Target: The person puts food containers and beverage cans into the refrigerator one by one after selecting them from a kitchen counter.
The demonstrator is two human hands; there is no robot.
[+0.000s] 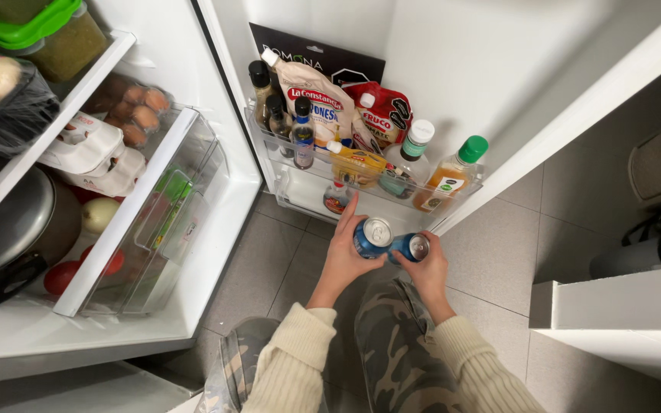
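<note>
I crouch before an open fridge. My left hand (343, 256) grips a blue drink can (372, 235) with a silver top. My right hand (430, 269) holds a second blue can (409, 247) right beside the first, the two cans touching. Both cans hover just in front of the lower door shelf (300, 200). Above it, the upper door shelf (376, 187) carries dark bottles, a yellow squeeze bottle (357, 164), two sauce pouches and an amber bottle with a green cap (453, 172).
To the left, a clear crisper drawer (154, 222) stands pulled out with tomatoes and an onion behind it. A dark pot (17, 229), egg cartons (93, 153) and green-lidded containers (47, 30) fill the shelves. A white cabinet edge (613, 306) juts in at right over grey floor tiles.
</note>
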